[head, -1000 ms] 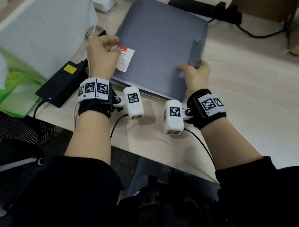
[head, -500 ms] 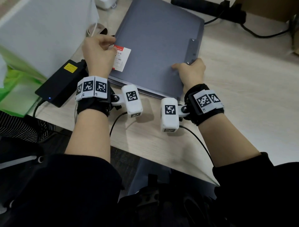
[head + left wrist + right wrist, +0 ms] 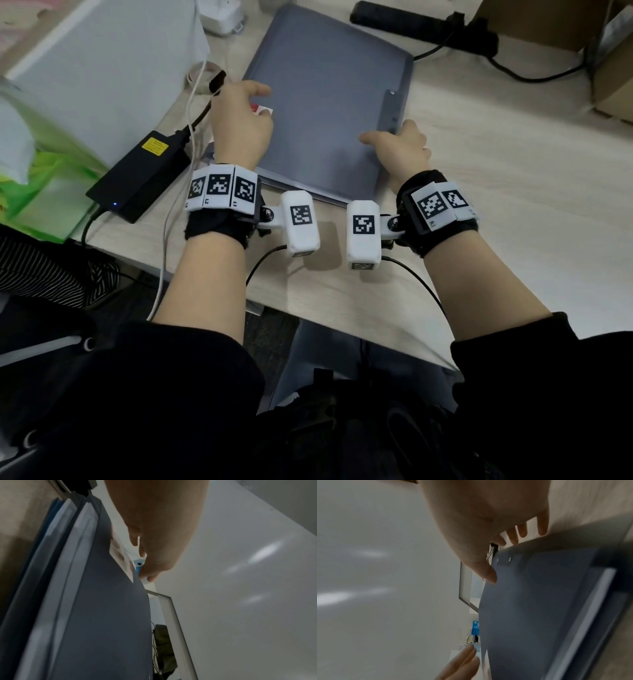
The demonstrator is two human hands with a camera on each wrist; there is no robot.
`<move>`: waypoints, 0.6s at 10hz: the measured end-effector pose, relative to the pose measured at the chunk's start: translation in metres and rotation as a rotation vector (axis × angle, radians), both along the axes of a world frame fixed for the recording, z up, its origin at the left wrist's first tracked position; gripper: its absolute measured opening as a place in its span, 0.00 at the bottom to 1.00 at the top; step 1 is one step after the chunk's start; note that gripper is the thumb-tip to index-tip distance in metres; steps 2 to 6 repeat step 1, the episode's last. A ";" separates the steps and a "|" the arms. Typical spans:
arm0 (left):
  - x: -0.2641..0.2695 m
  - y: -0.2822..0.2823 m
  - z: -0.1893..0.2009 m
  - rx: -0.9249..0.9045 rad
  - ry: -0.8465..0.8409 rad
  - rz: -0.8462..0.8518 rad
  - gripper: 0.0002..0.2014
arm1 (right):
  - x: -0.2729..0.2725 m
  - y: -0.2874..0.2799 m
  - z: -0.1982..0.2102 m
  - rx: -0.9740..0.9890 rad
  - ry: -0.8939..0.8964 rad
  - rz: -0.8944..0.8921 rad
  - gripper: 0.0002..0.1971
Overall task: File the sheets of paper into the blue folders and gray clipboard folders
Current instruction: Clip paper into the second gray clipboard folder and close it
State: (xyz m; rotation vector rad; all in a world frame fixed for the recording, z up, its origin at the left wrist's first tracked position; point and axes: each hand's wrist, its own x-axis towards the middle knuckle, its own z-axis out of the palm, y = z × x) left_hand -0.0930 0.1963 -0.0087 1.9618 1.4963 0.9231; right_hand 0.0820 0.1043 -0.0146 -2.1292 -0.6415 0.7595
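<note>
A closed gray clipboard folder (image 3: 325, 102) tops a stack on the desk, with its metal clip (image 3: 390, 106) at the right edge. Below it the left wrist view shows white sheet edges and a blue folder (image 3: 54, 520). My left hand (image 3: 243, 123) hovers over the folder's left edge and its red-and-white label (image 3: 260, 109); the fingers (image 3: 142, 553) are straight and hold nothing. My right hand (image 3: 397, 147) is at the right edge near the clip. Its thumb (image 3: 489, 574) lies on the cover, and the other fingers point down past the edge.
Left of the stack are a black power adapter (image 3: 144, 171), a white cable (image 3: 178, 192) and a tall white box (image 3: 102, 68). A black power strip (image 3: 421, 31) lies behind the stack. A cardboard box (image 3: 613, 78) stands far right. Bare desk (image 3: 513, 205) lies to the right.
My left hand has let go of the folder's left edge, its fingers uncurled and shifted over the label. My right hand stays at the clip edge.
</note>
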 end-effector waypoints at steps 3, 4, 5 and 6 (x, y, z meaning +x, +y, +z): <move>0.013 -0.008 -0.001 0.007 -0.011 -0.073 0.19 | 0.004 -0.012 0.003 0.052 -0.025 0.017 0.32; 0.013 -0.008 -0.001 0.007 -0.011 -0.073 0.19 | 0.004 -0.012 0.003 0.052 -0.025 0.017 0.32; 0.013 -0.008 -0.001 0.007 -0.011 -0.073 0.19 | 0.004 -0.012 0.003 0.052 -0.025 0.017 0.32; 0.013 -0.008 -0.001 0.007 -0.011 -0.073 0.19 | 0.004 -0.012 0.003 0.052 -0.025 0.017 0.32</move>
